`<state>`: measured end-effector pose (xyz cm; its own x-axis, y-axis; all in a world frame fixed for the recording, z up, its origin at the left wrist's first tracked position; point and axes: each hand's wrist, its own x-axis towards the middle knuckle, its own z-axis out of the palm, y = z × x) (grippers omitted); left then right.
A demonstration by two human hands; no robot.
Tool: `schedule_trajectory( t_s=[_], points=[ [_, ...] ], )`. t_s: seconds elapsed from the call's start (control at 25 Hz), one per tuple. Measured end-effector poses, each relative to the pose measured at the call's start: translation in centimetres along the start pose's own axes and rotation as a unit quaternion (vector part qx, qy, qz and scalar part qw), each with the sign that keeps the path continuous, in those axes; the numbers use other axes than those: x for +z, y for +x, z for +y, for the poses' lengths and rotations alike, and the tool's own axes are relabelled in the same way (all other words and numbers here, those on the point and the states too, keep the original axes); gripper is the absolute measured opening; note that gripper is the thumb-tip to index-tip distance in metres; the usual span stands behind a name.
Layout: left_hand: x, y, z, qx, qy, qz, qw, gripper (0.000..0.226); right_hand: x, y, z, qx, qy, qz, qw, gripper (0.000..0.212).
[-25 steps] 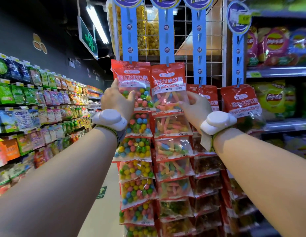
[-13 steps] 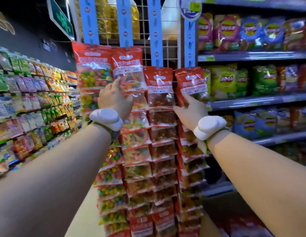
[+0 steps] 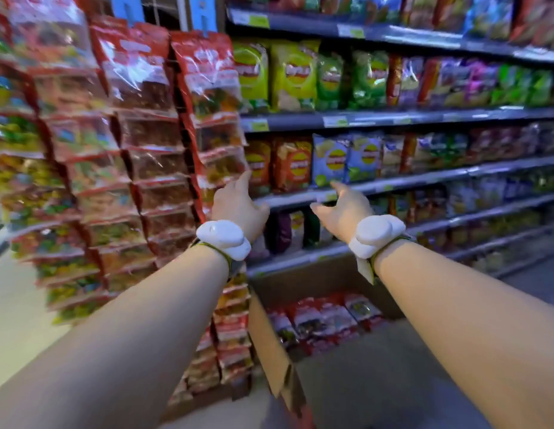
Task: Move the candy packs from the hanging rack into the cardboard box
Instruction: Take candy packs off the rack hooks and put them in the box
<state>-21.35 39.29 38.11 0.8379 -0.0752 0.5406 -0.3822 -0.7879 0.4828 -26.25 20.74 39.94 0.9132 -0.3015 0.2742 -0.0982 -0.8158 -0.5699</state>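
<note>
Shop aisle, head view, much of it blurred. Store shelves along the right, packed with crisp bags in green, yellow, orange and blue. At left, hanging rack with blue strips, loaded top to bottom with columns of red-topped candy packs, clear windows showing coloured sweets. Low in the middle, on the floor between rack and shelves, open cardboard box, near flap tilted toward the camera; several red candy packs in the box lying along its far side.

Both bare forearms stretched forward, each with a white wrist device strapped on. Left hand beside the rightmost column of packs, fingers extended and relaxed, tip just at the edge of a pack; contact too blurred to tell. Nothing gripped. Right hand well clear of the rack, in front of the lower shelves, above the box, fingers spread loosely and wide, palm turned inward, holding nothing. Hands near each other, apart.
</note>
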Motion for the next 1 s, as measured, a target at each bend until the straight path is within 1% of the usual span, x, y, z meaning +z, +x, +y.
schedule_trajectory(
  t_s=[0.24, 0.36, 0.52, 0.56, 0.64, 0.72, 0.88, 1.0],
  points=[
    [12.0, -3.1, 1.9, -0.019, 0.003, -0.143, 0.99, 0.073, 2.9, -0.3, 10.9, 0.094, -0.006, -0.062, 0.994, 0.069],
    [17.4, -3.1, 1.3, -0.059, -0.004, -0.186, 0.981, 0.071, 5.4, 1.3, 15.4, 0.126, -0.005, -0.082, 0.989, 0.068],
    [24.7, -1.1, -0.9, -0.083, 0.002, -0.222, 0.971, 0.071, 9.5, 6.6, 20.3, 0.181, -0.011, -0.12, 0.976, 0.068],
    [27.2, 0.2, -1.9, -0.101, 0.007, -0.238, 0.966, 0.071, 11.0, 8.7, 21.6, 0.192, -0.012, -0.131, 0.972, 0.068],
    [30.4, 2.1, -3.6, -0.143, 0.022, -0.272, 0.951, 0.07, 13.4, 11.6, 23.5, 0.194, -0.016, -0.156, 0.968, 0.067],
    [32.8, 3.2, -5.3, -0.167, 0.041, -0.3, 0.938, 0.068, 15.3, 13.5, 25.1, 0.196, -0.034, -0.175, 0.964, 0.066],
    [37.7, 3.7, -8.9, -0.225, 0.065, -0.333, 0.913, 0.068, 19.9, 17.0, 27.8, 0.205, -0.029, -0.218, 0.954, 0.063],
    [40.2, 2.8, -10.7, -0.272, 0.078, -0.342, 0.896, 0.069, 23.3, 18.6, 30.1, 0.206, -0.042, -0.277, 0.937, 0.057]
  ],
)
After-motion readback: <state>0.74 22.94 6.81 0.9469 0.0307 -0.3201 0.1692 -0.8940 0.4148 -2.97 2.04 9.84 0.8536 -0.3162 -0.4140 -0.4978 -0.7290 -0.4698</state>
